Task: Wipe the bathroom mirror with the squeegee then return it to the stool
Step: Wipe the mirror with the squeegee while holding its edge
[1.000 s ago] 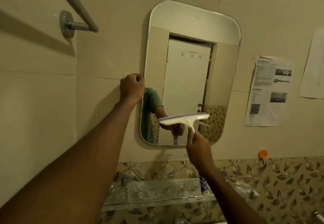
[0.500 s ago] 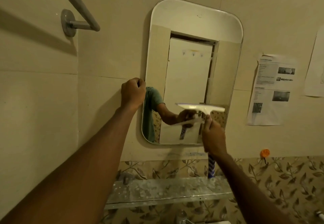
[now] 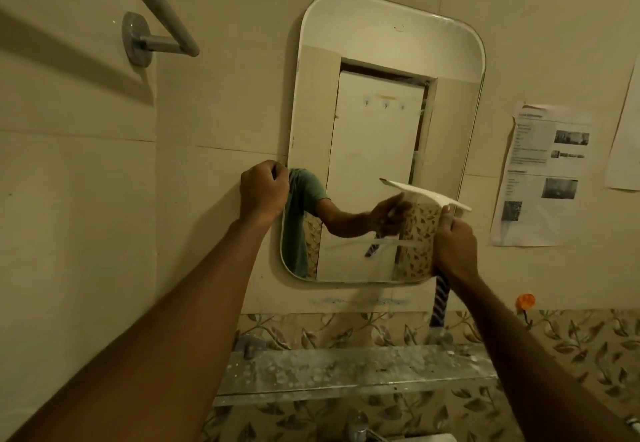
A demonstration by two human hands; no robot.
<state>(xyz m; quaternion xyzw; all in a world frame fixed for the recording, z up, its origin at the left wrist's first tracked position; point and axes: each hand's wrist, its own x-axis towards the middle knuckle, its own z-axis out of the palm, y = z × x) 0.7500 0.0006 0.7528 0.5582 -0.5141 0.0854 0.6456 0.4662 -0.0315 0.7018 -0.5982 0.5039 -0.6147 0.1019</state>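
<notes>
A rounded rectangular mirror (image 3: 381, 123) hangs on the beige tiled wall. My right hand (image 3: 453, 247) grips the handle of a white squeegee (image 3: 424, 194), whose blade lies tilted against the mirror's lower right part. Its blue-and-white striped handle end (image 3: 440, 303) sticks out below my hand. My left hand (image 3: 264, 190) is closed on the mirror's left edge at mid height. The stool is out of view.
A metal towel bar (image 3: 152, 5) juts from the wall at upper left. Printed papers (image 3: 543, 175) are stuck to the wall right of the mirror. A dusty glass shelf (image 3: 346, 369) runs below, with an orange hook (image 3: 525, 301) and a tap (image 3: 360, 427) nearby.
My right hand has carried the squeegee from the mirror's lower middle up and to the right, and the blade has tilted. My left hand has stayed on the mirror's edge.
</notes>
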